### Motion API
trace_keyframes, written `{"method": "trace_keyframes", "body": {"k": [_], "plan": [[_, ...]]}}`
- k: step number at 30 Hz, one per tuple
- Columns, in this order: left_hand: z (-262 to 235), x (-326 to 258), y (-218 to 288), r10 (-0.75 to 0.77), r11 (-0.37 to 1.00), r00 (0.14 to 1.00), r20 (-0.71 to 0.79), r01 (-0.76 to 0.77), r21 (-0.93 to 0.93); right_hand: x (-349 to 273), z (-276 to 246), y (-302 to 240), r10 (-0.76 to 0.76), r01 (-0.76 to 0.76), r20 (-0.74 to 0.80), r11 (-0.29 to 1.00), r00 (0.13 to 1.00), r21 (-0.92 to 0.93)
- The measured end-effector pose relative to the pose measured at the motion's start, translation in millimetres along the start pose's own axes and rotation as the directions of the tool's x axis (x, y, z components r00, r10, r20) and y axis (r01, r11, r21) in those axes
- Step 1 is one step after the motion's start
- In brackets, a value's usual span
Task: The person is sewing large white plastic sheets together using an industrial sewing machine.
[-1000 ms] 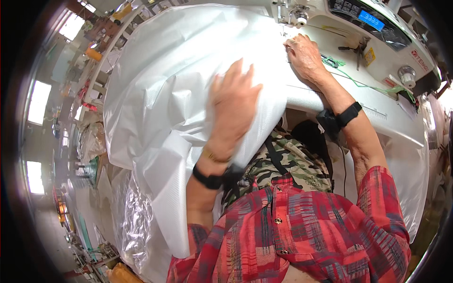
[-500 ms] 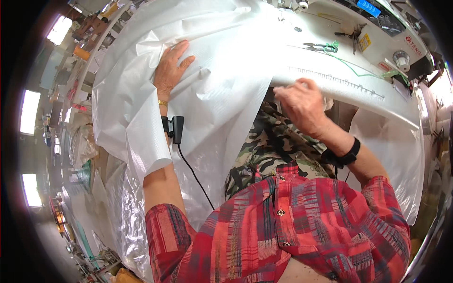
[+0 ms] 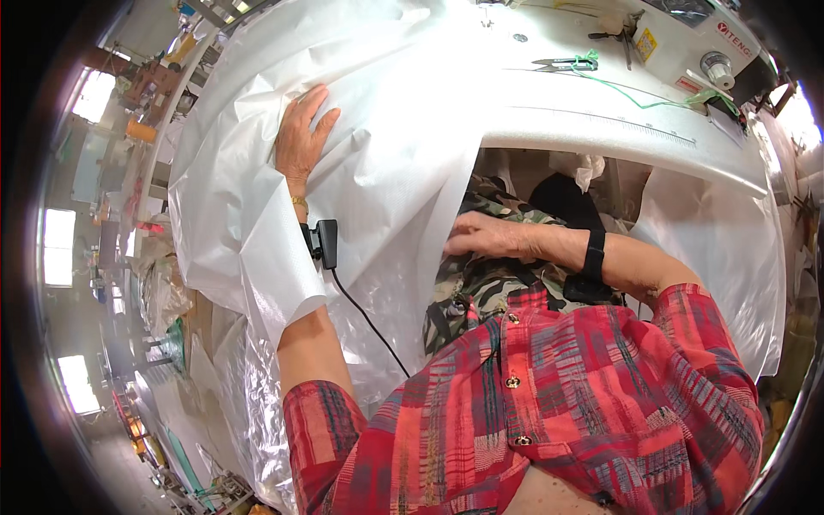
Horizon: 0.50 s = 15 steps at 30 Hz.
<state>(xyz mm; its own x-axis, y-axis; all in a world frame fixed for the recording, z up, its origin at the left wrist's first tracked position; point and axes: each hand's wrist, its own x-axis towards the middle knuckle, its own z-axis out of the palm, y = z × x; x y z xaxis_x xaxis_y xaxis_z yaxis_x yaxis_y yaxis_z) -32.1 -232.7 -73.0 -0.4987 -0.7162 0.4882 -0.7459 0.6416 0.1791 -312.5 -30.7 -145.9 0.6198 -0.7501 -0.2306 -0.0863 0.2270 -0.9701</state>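
Observation:
A large white plastic sheet [image 3: 369, 206], creased and glossy, covers the left of the sewing machine table and hangs over its front edge toward me. My left hand [image 3: 302, 142] lies flat on it, thumb apart from the fingers, while a turned-up flap of the sheet drapes over that forearm. Over my lap, at the right edge of the sheet, my right hand [image 3: 487, 236] is closed with its fingers bent on that edge. Its fingertips are partly hidden there.
Thread snips [image 3: 566, 64] with green cord lie on the white table [image 3: 618, 146], behind a printed ruler scale. The sewing machine [image 3: 721, 43] stands at the far right. More clear plastic [image 3: 704, 232] hangs at the right, and a black cable [image 3: 369, 318] runs from my left wrist.
My right hand has come down and left from near the table's front edge to the sheet's hanging edge. My left hand stays flat on the sheet. The view has shifted slightly.

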Motion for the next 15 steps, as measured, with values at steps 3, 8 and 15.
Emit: {"method": "trace_keyframes", "body": {"k": [3, 8, 15], "plan": [[-0.6, 2.7, 1.7, -0.001, 1.0, 1.0, -0.004, 0.001, 0.001, 2.6, 4.0, -6.5, -0.03, 0.026, 0.093, 0.999, 0.995, 0.043], [4.3, 6.9, 3.6, 0.016, 1.0, 1.0, -0.019, -0.016, -0.01, 18.4, -8.0, 1.4, 0.195, -0.207, -0.111, 0.972, 0.975, -0.11], [3.5, -4.3, -6.3, 0.016, 1.0, 1.0, -0.021, -0.016, -0.009, -134.2, -17.0, -129.6, -0.196, 0.366, -0.379, 0.813, 0.904, 0.452]]}}
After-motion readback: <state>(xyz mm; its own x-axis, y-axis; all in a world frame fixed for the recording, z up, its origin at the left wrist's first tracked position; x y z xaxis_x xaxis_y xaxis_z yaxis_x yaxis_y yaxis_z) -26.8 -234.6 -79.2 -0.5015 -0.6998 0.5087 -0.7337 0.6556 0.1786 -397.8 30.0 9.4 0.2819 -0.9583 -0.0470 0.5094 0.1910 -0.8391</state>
